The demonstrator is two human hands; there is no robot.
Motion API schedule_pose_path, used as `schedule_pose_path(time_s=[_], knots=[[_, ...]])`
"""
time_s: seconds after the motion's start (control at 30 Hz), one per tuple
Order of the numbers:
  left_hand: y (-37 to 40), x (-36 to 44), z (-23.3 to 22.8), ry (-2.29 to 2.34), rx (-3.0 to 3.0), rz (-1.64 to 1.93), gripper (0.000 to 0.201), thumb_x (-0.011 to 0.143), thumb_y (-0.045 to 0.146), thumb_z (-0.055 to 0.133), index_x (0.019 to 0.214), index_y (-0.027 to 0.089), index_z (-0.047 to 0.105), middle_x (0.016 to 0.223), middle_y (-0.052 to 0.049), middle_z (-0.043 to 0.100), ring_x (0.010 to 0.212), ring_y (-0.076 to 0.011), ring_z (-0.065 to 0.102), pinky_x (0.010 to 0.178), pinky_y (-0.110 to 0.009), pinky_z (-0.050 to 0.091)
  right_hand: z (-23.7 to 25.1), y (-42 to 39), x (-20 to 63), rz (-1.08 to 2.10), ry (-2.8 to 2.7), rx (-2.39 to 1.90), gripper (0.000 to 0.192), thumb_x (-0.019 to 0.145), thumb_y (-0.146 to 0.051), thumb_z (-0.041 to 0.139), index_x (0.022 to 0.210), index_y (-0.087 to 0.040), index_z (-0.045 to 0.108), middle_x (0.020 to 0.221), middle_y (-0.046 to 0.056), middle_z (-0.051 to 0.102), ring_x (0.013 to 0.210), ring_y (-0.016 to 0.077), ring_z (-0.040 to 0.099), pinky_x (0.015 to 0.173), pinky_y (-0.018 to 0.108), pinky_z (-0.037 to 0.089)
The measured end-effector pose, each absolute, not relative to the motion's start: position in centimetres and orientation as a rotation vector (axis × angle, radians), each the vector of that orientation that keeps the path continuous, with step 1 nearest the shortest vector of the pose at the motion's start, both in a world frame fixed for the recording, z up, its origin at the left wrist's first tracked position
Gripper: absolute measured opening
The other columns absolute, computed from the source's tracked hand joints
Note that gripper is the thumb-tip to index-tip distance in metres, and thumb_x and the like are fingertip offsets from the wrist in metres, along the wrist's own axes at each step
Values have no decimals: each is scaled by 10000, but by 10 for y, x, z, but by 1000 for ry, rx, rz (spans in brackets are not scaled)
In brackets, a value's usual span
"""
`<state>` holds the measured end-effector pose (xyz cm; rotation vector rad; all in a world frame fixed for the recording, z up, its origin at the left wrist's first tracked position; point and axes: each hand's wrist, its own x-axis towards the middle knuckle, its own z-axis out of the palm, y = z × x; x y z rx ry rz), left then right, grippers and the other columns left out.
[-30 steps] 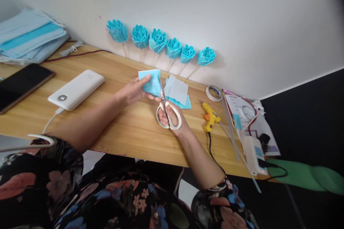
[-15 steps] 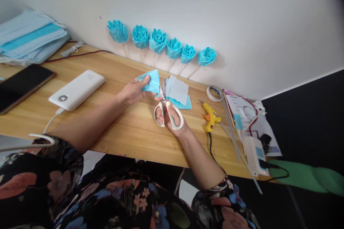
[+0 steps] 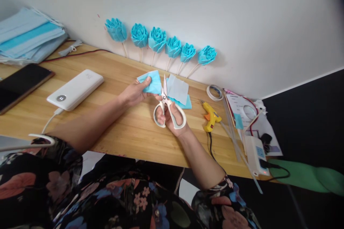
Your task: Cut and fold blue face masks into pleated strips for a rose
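Observation:
My left hand (image 3: 133, 93) pinches a blue piece of mask fabric (image 3: 150, 81) above the wooden table (image 3: 126, 132). My right hand (image 3: 172, 117) grips white-handled scissors (image 3: 167, 107), fingers through the loops. The blades stand apart and point up along the right edge of the blue piece. Behind the scissors lies a small pile of cut pale and blue squares (image 3: 177, 91).
Several blue fabric roses on sticks (image 3: 158, 41) lean on the wall. A white power bank (image 3: 75, 89), a phone (image 3: 21, 85) and stacked masks (image 3: 28, 39) lie left. A yellow glue gun (image 3: 211, 117), tape roll (image 3: 214, 93), glue sticks and papers (image 3: 247, 114) lie right.
The scissor blades were closed into the blue piece and have since opened wide. My left hand has turned and lowered the piece slightly.

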<state>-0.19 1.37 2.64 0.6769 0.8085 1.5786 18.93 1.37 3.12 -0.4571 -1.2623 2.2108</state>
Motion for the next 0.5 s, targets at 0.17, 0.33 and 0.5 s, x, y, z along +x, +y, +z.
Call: schedule_pose_path(time_s=[0.17,0.33,0.5], knots=[[16,-4,23,833,681,1577,239,866,346,737,965,132,700,843,-74,753,845,-224,747,768,-310,629,33,11,188,2180,-1241,-533,614,825,-660,662,1209,-181,623,657,-52,517,474,66,362,406,225,291],[15,-5,23,828,684,1574,271,857,359,749,981,125,691,815,-52,741,755,-179,734,755,-309,634,34,9,186,2167,-1250,-614,665,795,-692,671,1211,-175,627,619,-68,506,443,55,340,380,213,266],[15,-6,26,856,692,1572,282,837,385,768,906,126,682,732,-19,704,642,-128,684,669,-249,608,31,8,186,2163,-1251,-591,677,799,-682,678,1237,-168,625,637,-63,501,437,43,333,370,211,264]])
